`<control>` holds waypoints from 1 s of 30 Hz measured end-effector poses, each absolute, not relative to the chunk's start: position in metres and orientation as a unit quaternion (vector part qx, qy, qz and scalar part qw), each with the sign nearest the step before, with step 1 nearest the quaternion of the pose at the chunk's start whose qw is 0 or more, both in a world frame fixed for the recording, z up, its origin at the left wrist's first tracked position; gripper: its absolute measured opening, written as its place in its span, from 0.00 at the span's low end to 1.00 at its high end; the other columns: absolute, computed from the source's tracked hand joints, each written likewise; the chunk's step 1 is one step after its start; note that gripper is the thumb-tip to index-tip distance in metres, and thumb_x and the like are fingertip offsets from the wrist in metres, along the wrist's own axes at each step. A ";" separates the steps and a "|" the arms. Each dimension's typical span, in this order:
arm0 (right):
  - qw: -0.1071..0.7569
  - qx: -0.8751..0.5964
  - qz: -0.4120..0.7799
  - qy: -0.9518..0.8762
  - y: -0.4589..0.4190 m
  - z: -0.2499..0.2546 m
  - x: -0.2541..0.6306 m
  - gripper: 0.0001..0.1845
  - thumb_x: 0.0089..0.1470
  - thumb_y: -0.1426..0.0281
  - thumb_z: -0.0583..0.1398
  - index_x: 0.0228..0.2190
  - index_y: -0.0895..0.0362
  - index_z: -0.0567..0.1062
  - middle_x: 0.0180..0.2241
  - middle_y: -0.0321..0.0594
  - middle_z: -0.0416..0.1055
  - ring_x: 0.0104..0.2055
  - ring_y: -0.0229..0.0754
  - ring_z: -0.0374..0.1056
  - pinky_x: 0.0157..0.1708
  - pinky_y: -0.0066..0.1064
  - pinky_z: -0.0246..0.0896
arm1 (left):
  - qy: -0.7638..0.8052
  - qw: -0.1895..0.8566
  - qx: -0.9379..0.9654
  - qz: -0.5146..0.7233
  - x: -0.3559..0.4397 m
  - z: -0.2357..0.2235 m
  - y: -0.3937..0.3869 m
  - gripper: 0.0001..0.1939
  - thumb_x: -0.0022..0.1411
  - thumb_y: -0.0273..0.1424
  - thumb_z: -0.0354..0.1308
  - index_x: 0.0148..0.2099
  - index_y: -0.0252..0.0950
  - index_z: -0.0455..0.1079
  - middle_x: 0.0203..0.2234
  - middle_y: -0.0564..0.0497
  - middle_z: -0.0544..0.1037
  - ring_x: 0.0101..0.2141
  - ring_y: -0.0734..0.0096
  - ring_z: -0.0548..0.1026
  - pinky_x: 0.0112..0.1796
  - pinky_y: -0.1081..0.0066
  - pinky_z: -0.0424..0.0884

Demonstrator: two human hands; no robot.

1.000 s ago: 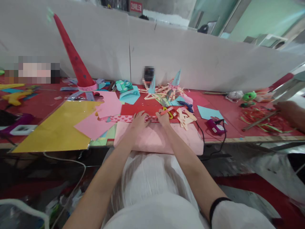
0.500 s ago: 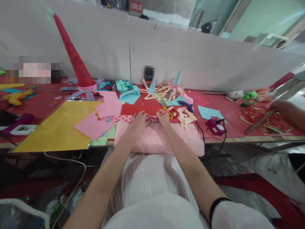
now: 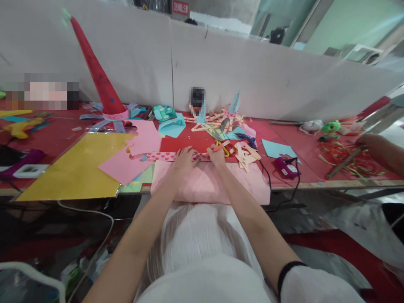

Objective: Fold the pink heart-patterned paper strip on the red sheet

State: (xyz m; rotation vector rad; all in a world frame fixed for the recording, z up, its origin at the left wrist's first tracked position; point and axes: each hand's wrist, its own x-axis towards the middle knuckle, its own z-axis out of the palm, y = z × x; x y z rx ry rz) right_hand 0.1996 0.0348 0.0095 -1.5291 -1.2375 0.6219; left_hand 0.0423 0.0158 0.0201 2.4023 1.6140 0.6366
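A pink strip with red hearts (image 3: 160, 156) lies along the near side of a red sheet (image 3: 186, 144). My left hand (image 3: 185, 158) rests on the strip with its fingers laid out over it. Close by on the right, my right hand (image 3: 216, 156) is closed around a slim orange-pink pen-like tool (image 3: 221, 145), whose upper end points up and right; its tip is hidden by the fingers. A pale pink sheet (image 3: 202, 185) hangs over the table edge under my wrists. Yellow-handled scissors (image 3: 226, 150) lie just beyond the right hand.
To the left are pink paper pieces (image 3: 145, 139), a large yellow sheet (image 3: 82, 168) and a tall red cone (image 3: 97, 75). Cream strips (image 3: 246, 155) and a purple corded box (image 3: 285, 167) sit right. Another person's hand (image 3: 375, 145) holds a stick (image 3: 344, 163) at far right.
My hands, the heart strip and the tool look unmoved. At far right, the other person's hand and stick have shifted slightly.
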 end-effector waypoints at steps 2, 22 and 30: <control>0.522 -0.635 0.255 -0.510 0.034 0.011 0.199 0.14 0.41 0.70 0.54 0.14 0.53 0.51 0.12 0.25 0.49 0.18 0.33 0.53 0.20 0.25 0.47 | 0.544 0.090 0.806 0.216 0.042 0.020 0.016 0.13 0.61 0.35 0.54 0.48 0.41 0.69 0.57 0.46 0.67 0.58 0.62 0.63 0.59 0.59 0.54; 0.519 -0.641 0.270 -0.497 0.033 0.009 0.200 0.13 0.42 0.68 0.54 0.17 0.52 0.52 0.12 0.25 0.48 0.18 0.35 0.58 0.19 0.25 0.47 | 0.549 0.100 0.802 0.215 0.043 0.023 0.014 0.13 0.61 0.35 0.54 0.48 0.41 0.69 0.57 0.46 0.67 0.58 0.61 0.62 0.59 0.58 0.53; 0.513 -0.645 0.244 -0.510 0.031 0.013 0.199 0.14 0.42 0.71 0.55 0.15 0.52 0.52 0.11 0.25 0.49 0.18 0.34 0.54 0.21 0.26 0.47 | 0.546 0.098 0.806 0.207 0.042 0.020 0.017 0.14 0.61 0.36 0.53 0.49 0.41 0.69 0.58 0.46 0.66 0.59 0.61 0.62 0.60 0.59 0.53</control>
